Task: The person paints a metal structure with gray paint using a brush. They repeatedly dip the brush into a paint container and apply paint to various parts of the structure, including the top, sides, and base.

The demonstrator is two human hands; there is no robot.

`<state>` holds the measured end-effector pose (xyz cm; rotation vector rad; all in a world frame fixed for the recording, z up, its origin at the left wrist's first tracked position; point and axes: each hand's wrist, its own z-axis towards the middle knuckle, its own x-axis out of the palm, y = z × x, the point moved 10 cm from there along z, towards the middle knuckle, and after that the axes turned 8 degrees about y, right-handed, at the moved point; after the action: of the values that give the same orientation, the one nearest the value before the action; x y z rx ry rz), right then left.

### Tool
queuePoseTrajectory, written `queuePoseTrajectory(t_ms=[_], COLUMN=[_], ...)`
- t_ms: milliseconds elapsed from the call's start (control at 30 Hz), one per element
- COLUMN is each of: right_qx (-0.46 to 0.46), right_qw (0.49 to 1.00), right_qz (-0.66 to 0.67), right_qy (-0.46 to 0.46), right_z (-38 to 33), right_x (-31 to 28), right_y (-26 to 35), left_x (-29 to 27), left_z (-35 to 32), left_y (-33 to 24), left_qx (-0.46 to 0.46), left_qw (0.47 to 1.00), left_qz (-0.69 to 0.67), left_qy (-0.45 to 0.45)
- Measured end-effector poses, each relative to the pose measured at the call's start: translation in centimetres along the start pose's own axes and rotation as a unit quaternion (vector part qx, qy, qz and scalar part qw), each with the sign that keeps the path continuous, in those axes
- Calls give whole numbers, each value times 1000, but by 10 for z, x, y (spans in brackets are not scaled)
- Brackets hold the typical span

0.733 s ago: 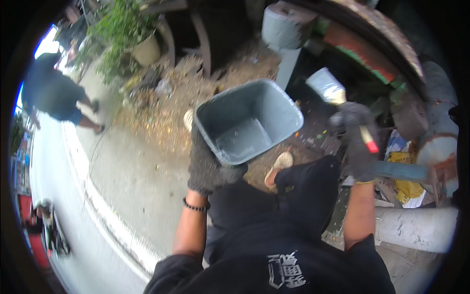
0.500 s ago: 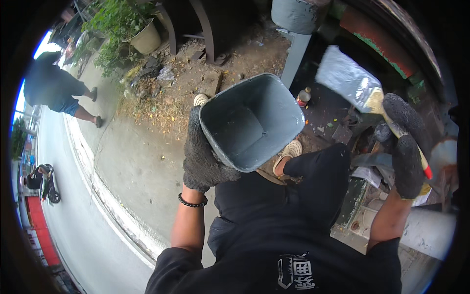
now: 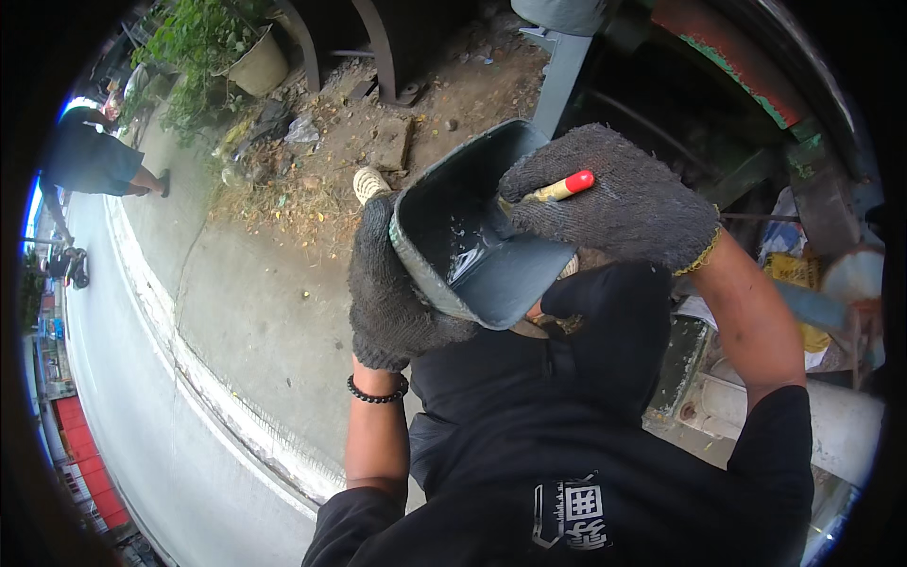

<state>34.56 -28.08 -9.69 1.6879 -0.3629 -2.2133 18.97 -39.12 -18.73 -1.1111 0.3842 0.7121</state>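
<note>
Gloved left hand point(image 3: 392, 293) grips a grey bucket point(image 3: 472, 236); gloved right hand point(image 3: 614, 198) holds a red-tipped tool point(image 3: 562, 187) inside it

Dark knit gloves point(image 3: 392, 293), black bead bracelet point(image 3: 376, 392), black clothes point(image 3: 567, 472).

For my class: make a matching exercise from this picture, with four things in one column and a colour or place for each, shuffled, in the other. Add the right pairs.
Things:
1. grey bucket
2. trowel handle tip
3. bead bracelet
4. potted plant

Descriptions:
A. red
B. on the left wrist
C. top left, by the kerb
D. held in the gloved left hand

Pairs: 1-D, 2-A, 3-B, 4-C
</note>
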Motion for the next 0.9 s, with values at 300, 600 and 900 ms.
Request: queuePoseTrajectory(t_ms=[300,600,900], right_qx=[114,-4,188], right_qw=[990,994,964], right_qz=[-64,-20,63], right_qy=[53,109,177], right_z=[8,-2,12], right_x=[7,-5,-13], right_y=[6,24,13], left_x=[-3,-2,3], left_z=[3,-4,-31], left_y=[-8,-4,27], left_qx=[12,15,-37], left_qw=[1000,1000,998], left_qz=[12,-19,41], left_qy=[-8,-3,26])
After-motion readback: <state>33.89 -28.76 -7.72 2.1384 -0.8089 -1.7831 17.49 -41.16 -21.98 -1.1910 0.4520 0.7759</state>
